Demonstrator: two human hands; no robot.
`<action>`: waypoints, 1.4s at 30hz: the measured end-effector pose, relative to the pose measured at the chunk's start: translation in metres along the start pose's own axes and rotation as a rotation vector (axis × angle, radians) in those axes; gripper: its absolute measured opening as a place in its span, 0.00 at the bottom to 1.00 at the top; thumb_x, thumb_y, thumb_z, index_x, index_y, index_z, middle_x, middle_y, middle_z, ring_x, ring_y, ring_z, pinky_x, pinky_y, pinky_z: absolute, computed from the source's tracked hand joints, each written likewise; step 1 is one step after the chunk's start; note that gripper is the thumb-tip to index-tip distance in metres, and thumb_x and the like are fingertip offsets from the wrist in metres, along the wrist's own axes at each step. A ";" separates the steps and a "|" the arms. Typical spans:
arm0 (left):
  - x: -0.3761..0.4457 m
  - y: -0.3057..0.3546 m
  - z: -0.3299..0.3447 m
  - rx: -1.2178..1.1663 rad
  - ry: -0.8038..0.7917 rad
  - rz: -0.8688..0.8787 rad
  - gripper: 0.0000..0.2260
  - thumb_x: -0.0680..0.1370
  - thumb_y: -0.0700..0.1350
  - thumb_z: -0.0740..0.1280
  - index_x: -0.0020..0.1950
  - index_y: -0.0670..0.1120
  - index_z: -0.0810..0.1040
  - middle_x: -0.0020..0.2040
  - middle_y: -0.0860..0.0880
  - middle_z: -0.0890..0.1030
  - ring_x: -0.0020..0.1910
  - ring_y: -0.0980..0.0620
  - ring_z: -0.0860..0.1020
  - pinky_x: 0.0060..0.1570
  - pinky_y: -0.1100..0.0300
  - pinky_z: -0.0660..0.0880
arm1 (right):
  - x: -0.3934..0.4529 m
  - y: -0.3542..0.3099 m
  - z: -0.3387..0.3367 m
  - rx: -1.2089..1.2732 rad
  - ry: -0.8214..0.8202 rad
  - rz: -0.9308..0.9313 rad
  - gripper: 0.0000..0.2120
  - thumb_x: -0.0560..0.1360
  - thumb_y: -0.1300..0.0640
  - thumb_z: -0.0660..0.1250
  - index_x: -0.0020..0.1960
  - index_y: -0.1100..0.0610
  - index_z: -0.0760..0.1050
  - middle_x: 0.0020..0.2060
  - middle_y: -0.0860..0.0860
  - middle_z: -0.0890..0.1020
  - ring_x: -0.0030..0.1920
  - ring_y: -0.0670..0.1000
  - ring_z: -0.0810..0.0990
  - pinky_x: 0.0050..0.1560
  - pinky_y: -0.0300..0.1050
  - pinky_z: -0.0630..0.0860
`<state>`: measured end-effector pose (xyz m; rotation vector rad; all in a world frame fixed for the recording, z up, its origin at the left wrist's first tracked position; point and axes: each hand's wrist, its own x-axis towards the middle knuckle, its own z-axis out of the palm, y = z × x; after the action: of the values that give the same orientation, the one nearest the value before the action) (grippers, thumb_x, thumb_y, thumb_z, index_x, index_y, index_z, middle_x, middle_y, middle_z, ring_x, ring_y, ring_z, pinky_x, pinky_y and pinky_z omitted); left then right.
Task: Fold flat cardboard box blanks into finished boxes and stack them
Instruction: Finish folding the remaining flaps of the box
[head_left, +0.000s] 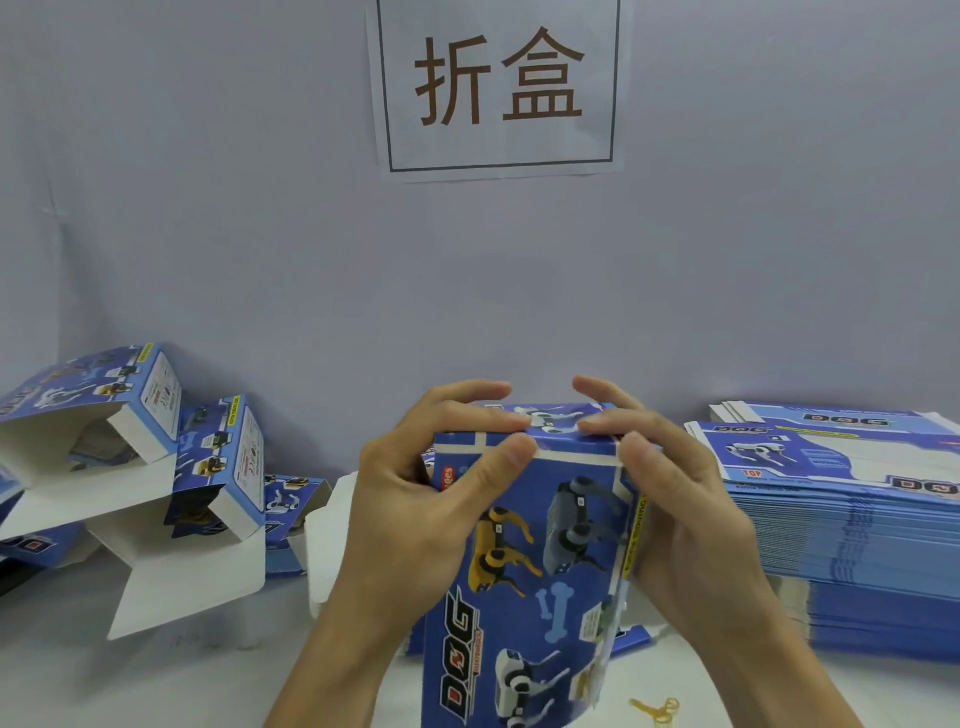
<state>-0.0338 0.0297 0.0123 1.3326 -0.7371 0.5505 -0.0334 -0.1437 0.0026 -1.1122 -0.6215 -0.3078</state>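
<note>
At the far left lie the folded boxes (156, 457), tumbled against each other with their white flaps open, so they are not yet a tidy stack. In the middle, the left hand (415, 499) holds the box (535, 561) that is now being formed. The box stands with its long axis running from the person's chest up and away toward the wall, and its far end is the end between the fingers. The left thumb (514, 452) presses on the front face just below the top fold, while the other fingers curl over the top edge from the left. The right hand (680, 499) does the same from the other side: palm along the right wall, fingers bent over the top edge. Both hands are closed on the box (not fully clenched), and their fingertips almost meet above the end flap. I judge the coming move is to push this flap down and inward, and both hands are equally near. At the right waits the pile of blanks (852, 530), well apart from the hands.
</note>
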 end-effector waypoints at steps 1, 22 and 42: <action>0.001 0.000 -0.001 -0.002 0.013 0.000 0.07 0.70 0.51 0.71 0.46 0.54 0.86 0.60 0.55 0.82 0.61 0.49 0.80 0.41 0.56 0.84 | 0.000 0.000 0.000 -0.040 -0.034 -0.022 0.10 0.66 0.49 0.79 0.44 0.53 0.86 0.69 0.49 0.76 0.65 0.58 0.79 0.51 0.56 0.82; -0.002 -0.002 0.004 0.041 0.107 0.011 0.05 0.66 0.52 0.74 0.39 0.55 0.87 0.61 0.57 0.83 0.62 0.51 0.81 0.42 0.52 0.84 | 0.004 0.003 -0.003 -0.050 0.017 -0.037 0.19 0.61 0.40 0.81 0.39 0.54 0.85 0.66 0.48 0.78 0.59 0.59 0.82 0.45 0.51 0.83; 0.010 -0.022 -0.006 -0.403 0.758 -0.244 0.14 0.76 0.55 0.70 0.55 0.53 0.69 0.42 0.54 0.83 0.45 0.51 0.84 0.47 0.45 0.83 | 0.008 0.009 0.017 -0.621 0.258 0.370 0.32 0.73 0.27 0.59 0.50 0.54 0.83 0.36 0.49 0.86 0.34 0.47 0.85 0.47 0.54 0.80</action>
<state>-0.0096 0.0318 0.0049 0.7311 -0.0460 0.6130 -0.0273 -0.1245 0.0064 -1.7193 -0.0711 -0.3243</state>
